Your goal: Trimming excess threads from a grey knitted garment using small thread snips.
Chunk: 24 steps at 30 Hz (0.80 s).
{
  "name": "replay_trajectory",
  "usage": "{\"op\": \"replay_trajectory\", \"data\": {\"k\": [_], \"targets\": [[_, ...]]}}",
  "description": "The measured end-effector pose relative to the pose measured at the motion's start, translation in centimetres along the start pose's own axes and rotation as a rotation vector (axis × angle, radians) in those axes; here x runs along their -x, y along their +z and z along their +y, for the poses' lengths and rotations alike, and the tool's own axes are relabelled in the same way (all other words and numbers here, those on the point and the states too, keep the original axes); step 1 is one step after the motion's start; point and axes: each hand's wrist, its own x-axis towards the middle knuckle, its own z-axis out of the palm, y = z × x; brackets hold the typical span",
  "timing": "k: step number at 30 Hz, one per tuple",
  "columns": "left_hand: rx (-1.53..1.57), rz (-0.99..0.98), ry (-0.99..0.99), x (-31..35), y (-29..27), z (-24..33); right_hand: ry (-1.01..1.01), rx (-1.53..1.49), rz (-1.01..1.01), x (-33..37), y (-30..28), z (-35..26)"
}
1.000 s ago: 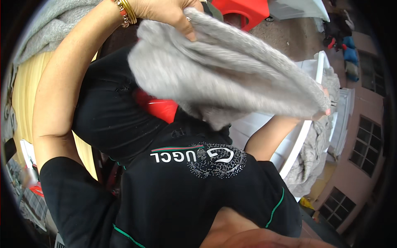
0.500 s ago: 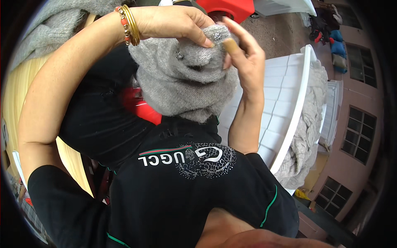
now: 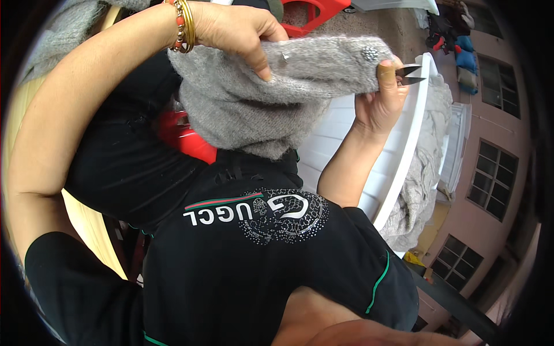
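Observation:
A fuzzy grey knit garment [image 3: 248,109] lies bunched over my lap, with one edge stretched sideways between my hands. My left hand [image 3: 242,34], below beaded and gold bracelets, pinches the upper part of that edge between thumb and fingers. At its other end my right hand [image 3: 381,101] grips the knit under the thumb. Thread snips [image 3: 411,75] are also held in the right hand, dark blades pointing outward and slightly apart. A sparkly round button [image 3: 370,53] sits on the knit beside the right thumb. A small white speck shows midway along the edge.
A large white bin [image 3: 395,187] stands at my right, with more grey knitwear [image 3: 412,193] beyond its rim. Another grey knit piece [image 3: 55,43] lies at the far left, by a light wooden tabletop [image 3: 92,222]. A red plastic stool [image 3: 309,17] is ahead.
My right hand has moved right, away from the left, drawing the knit edge out straight. The snips' blades now show, and the left hand has shifted slightly left.

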Motion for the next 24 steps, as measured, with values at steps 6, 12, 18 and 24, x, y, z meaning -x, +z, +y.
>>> {"op": "replay_trajectory", "data": {"k": [6, 12, 18, 24], "targets": [[-0.07, 0.113, -0.016, -0.7, -0.1, -2.0, -0.015, -0.109, 0.024, 0.1, -1.8, -0.1], [-0.193, -0.008, -0.235, -1.6, -0.1, -3.6, -0.037, -0.14, 0.087, 0.7, -2.1, -1.1], [-0.325, 0.045, -0.152, -2.0, 0.0, -6.2, -0.048, -0.034, 0.154, 0.7, -2.6, -1.3], [-0.403, 0.051, -0.168, -1.2, -2.2, -5.2, -0.056, -0.105, 0.278, 0.3, -3.2, -1.3]]}}
